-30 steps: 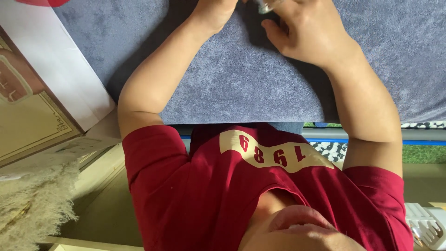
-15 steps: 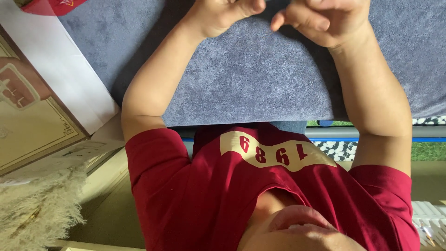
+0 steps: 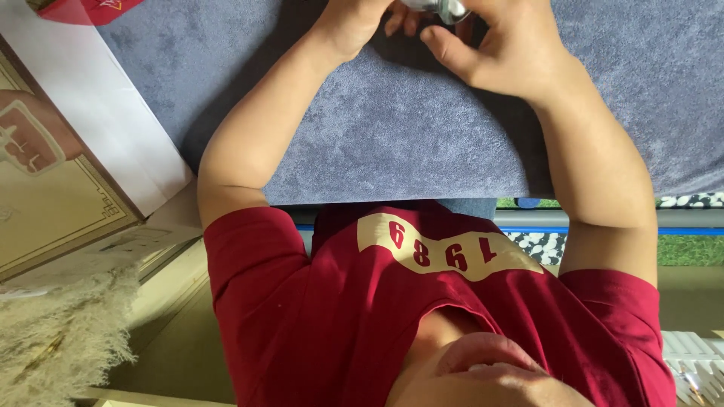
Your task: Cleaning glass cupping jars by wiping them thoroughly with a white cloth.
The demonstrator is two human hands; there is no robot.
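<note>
Both my forearms reach up over a grey-blue plush cloth (image 3: 392, 136) to the top edge of the view. My right hand (image 3: 498, 45) curls its fingers around a small shiny metal object (image 3: 446, 9), most of which is cut off by the frame edge. My left hand (image 3: 354, 22) lies close beside it, fingertips bent toward the same object, but its fingers are largely out of view. I cannot tell whether the left hand grips the object. My red shirt with a cream print fills the lower part of the view.
A red box (image 3: 90, 9) sits at the cloth's top left corner. A white and beige flat carton (image 3: 53, 188) lies to the left, with a fluffy cream tuft (image 3: 53, 339) below it. Green and pebble-patterned flooring (image 3: 679, 249) shows under the table edge at right.
Half a second ago my hands were curled and slightly apart with no object showing. Now they are together and the shiny metal object shows again at my right fingers.
</note>
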